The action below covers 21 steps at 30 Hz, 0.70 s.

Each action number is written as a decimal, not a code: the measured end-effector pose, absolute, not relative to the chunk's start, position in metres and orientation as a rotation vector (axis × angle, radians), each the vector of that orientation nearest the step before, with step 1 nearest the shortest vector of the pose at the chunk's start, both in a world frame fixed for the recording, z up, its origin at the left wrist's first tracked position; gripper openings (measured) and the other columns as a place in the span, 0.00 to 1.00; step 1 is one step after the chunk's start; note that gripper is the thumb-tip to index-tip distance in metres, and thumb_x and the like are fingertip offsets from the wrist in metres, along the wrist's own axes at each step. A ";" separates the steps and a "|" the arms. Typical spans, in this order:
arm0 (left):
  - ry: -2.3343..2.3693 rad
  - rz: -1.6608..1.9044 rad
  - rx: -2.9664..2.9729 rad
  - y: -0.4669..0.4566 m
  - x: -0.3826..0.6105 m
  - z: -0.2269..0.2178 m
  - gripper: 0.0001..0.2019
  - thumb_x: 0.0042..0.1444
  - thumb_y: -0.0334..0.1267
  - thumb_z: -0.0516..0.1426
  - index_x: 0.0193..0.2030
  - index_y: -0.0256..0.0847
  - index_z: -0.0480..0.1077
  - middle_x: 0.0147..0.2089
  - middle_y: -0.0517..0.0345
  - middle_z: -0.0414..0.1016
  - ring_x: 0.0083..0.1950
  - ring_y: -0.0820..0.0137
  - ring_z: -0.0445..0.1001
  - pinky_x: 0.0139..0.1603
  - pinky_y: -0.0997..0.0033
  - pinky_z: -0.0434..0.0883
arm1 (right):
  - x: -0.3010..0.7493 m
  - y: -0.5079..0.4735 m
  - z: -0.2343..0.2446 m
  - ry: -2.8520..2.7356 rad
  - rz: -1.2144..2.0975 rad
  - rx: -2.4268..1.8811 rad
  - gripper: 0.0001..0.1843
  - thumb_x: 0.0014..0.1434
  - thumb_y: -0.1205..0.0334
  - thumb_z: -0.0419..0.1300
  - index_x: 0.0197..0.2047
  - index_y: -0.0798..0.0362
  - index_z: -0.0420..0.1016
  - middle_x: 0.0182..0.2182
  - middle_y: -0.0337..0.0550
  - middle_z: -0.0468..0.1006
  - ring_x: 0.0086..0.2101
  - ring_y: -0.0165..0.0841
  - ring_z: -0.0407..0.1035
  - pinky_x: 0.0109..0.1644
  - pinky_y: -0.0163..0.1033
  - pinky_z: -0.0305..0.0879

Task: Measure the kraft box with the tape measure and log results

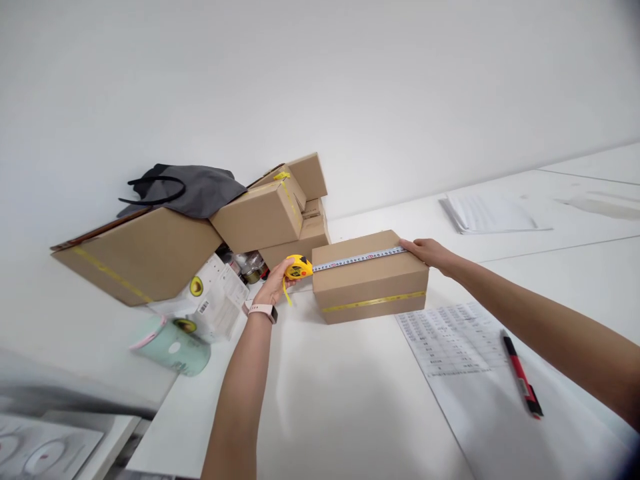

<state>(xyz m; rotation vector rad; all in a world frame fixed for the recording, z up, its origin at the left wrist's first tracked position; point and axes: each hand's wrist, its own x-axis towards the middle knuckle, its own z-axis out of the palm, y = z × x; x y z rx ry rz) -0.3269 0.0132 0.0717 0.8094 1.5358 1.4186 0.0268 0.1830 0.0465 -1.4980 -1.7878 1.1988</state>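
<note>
A closed cardboard box (pixel 373 287) with a yellow tape band along its side sits on the white table. My left hand (pixel 276 283) grips a yellow tape measure (pixel 300 267) against the box's left end, its wrist strap hanging down. Across the box top runs the pulled-out metal blade (pixel 357 259), numbers facing up. At the top's right end, my right hand (pixel 425 253) pinches the blade's end against the box edge; the very tip is hidden under the fingers. A smartwatch with a pale band (pixel 263 310) is on my left wrist.
Cardboard boxes (pixel 260 217) are piled at the back left, a grey bag (pixel 195 190) on top. Before them stand a white avocado-print carton (pixel 213 297) and a mint-green container (pixel 175 347). A printed sheet (pixel 460 340) with a red-black pen (pixel 521 375) lies right; papers (pixel 493 213) lie behind.
</note>
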 end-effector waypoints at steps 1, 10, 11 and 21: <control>1.536 1.421 0.811 0.013 -0.326 0.074 0.18 0.66 0.44 0.59 0.59 0.38 0.69 0.57 0.48 0.72 0.52 0.61 0.76 0.51 0.53 0.76 | 0.026 0.183 0.048 -1.812 1.157 -1.511 0.23 0.62 0.41 0.57 0.30 0.53 0.71 0.38 0.54 0.80 0.36 0.40 0.72 0.35 0.42 0.65; 1.313 1.285 0.984 -0.066 -0.246 0.097 0.24 0.48 0.42 0.70 0.51 0.35 0.75 0.44 0.46 0.80 0.35 0.65 0.79 0.30 0.72 0.72 | 0.032 0.188 0.083 -1.923 0.949 -1.357 0.22 0.64 0.44 0.56 0.26 0.51 0.69 0.27 0.43 0.73 0.30 0.34 0.64 0.34 0.40 0.59; 1.259 1.204 0.996 -0.081 -0.224 0.090 0.27 0.47 0.44 0.70 0.51 0.33 0.74 0.45 0.42 0.80 0.34 0.61 0.79 0.31 0.67 0.74 | 0.029 0.184 0.088 -1.944 0.951 -1.269 0.23 0.63 0.42 0.56 0.26 0.51 0.69 0.27 0.42 0.72 0.29 0.33 0.63 0.34 0.39 0.58; 0.701 1.245 0.732 -0.075 -0.110 0.048 0.29 0.47 0.53 0.67 0.50 0.36 0.69 0.47 0.46 0.74 0.34 0.58 0.81 0.32 0.59 0.79 | -0.044 0.182 0.092 -2.170 0.931 -0.988 0.25 0.60 0.37 0.58 0.28 0.52 0.74 0.26 0.40 0.74 0.30 0.33 0.65 0.37 0.39 0.62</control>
